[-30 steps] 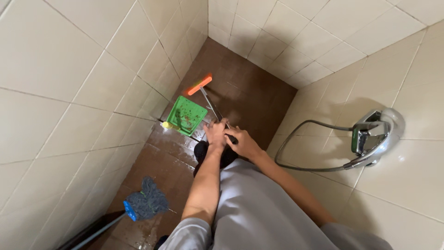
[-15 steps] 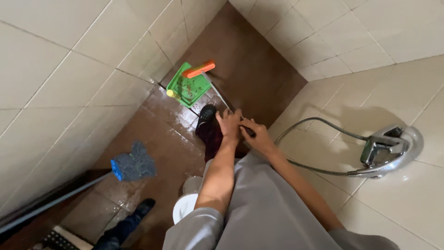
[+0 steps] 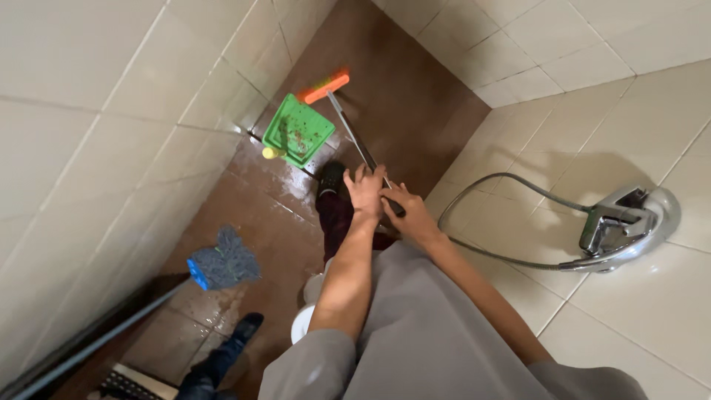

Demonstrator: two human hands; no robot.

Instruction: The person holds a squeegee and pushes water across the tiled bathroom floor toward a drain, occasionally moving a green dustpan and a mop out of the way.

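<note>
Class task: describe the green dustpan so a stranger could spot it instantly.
Start at the wet brown floor between the tiled walls. At the left wall's foot lies the dustpan, beside the orange broom head. It is the only bright green thing, square and speckled with dirt.

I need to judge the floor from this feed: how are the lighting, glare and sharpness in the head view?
Head view: light is soft and even on the wall tiles; the wet brown floor shows small shiny patches; the hose casts a shadow on the wall; the chrome tap glints; wide-angle bending curves the tile lines at the edges; both hands on the broom handle look sharp.
</note>
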